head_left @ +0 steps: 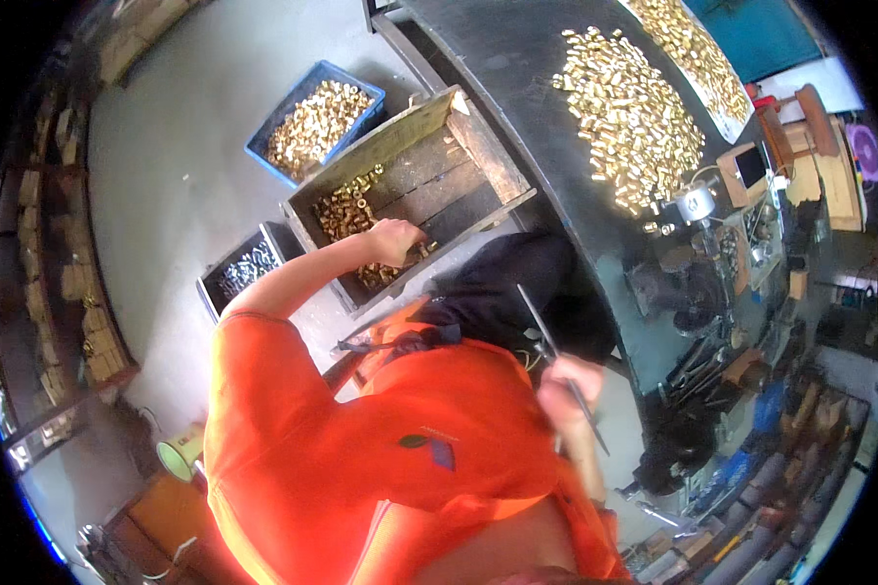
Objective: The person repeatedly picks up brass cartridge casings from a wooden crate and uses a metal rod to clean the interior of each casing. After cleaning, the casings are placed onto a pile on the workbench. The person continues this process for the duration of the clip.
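My left hand [395, 242] is closed over the near part of a wooden crate [504, 180]. Brass fittings [346, 210] lie heaped along the crate's left side, and a few sit right by my fingers. Whatever those curled fingers hold is hidden. In front of my body, at the right, my right hand [568, 385] grips a long, thin, dark metal file [540, 322]. It slants across the fist and sticks out at both ends. The right hand is somewhat blurred.
Left of the crate stand a blue bin [380, 105] of brass parts and a dark tray [270, 237] of silvery pieces. A dark workbench [517, 68] on the right bears a large brass pile [634, 117]. Beyond it are a machine [695, 203] and tools. Shelves [59, 244] line the far left.
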